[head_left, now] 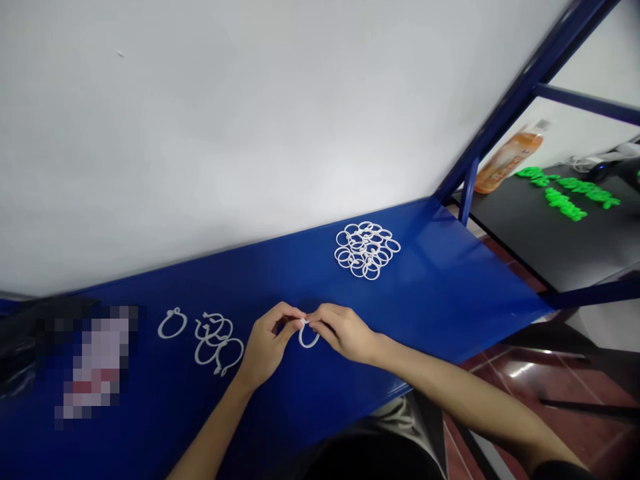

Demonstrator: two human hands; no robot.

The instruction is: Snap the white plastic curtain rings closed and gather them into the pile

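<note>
Over the blue tabletop (280, 280), my left hand (270, 340) and my right hand (345, 332) meet, pinching the two ends of a thin white plastic ring (309, 345). The loop hangs down between them, and my fingertips hide where its ends meet. Left of my left hand lies a small group of similar rings (217, 340), several with their ends apart. One more ring (173, 324) rests farther left. Beyond my right hand sits a larger heap of white rings (367, 250), which look closed and overlap one another.
A white wall (250, 133) stands behind the table. At the left are a blurred-out item (97, 360) and a black plastic bag (20, 347). Right of the blue frame (500, 113), a dark table (525, 233) holds an orange bottle (510, 160) and green pieces (565, 203).
</note>
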